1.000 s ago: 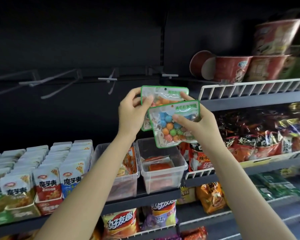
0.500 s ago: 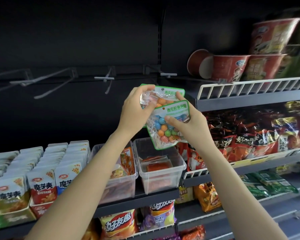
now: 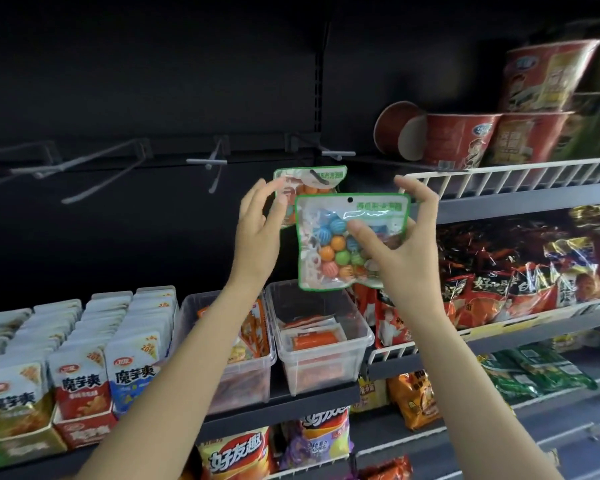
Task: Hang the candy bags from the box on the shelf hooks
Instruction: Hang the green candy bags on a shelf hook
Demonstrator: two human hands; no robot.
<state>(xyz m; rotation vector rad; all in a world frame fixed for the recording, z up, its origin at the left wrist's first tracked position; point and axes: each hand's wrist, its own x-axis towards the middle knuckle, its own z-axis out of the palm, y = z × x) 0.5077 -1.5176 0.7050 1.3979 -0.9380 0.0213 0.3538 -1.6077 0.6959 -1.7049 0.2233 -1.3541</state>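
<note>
Two clear, green-edged candy bags full of coloured balls are up at the hook rail. The right hand (image 3: 400, 251) pinches the nearer candy bag (image 3: 350, 242), thumb across its clear front, fingers (image 3: 418, 195) curled over its right top corner. The punched hole (image 3: 350, 199) sits plainly at the middle of its top edge, free and unobstructed.

Behind it is the rear candy bag (image 3: 309, 178), and a dark hook tip (image 3: 317, 177) shows at its top band, so it looks threaded or close to it; I cannot tell for certain. The left hand (image 3: 258, 233) stands just beside that bag's left edge with fingers spread loose, gripping nothing that I can see, though its blur makes contact hard to judge.

To the left, a pale wire hook (image 3: 215, 168) juts out empty, with more bare pegs further along. The source box is not in sight.

For a clean hang, I'd say: keep the front bag flat and upright, line its hole squarely with a hook tip, and let the free hand steady the top strip so the film doesn't buckle. Push it on straight along the wire, not at an angle.
</note>
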